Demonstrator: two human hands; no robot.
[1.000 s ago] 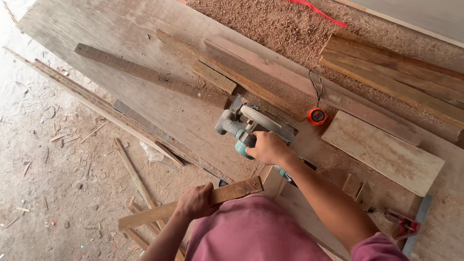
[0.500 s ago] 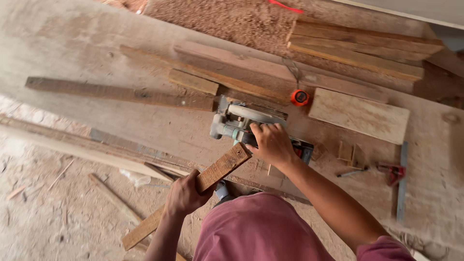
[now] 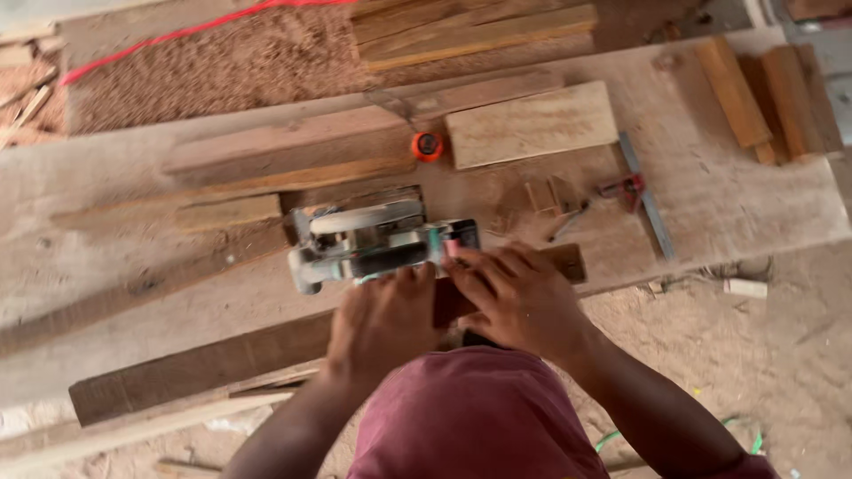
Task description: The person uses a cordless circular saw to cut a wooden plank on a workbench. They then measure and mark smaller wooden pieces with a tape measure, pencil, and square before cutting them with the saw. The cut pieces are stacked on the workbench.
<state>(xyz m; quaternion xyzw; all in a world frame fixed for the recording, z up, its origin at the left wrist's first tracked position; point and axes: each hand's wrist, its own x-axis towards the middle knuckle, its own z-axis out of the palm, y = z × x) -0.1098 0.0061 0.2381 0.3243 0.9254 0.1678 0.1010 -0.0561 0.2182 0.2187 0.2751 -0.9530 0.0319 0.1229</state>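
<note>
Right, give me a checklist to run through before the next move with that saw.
1. Both hands on the work: ok; left hand and right hand lie at the circular saw.
2. Grip on saw handle: cannot tell, blurred.
3. Dark plank lies flat on the bench: ok.
4. Fingers away from the blade: cannot tell, blade hidden.
5. Orange tape measure apart from the saw: ok.

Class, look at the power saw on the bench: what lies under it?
Under the power saw lies the workbench, with a dark plank running beneath both hands. Its blade is hidden.
</note>
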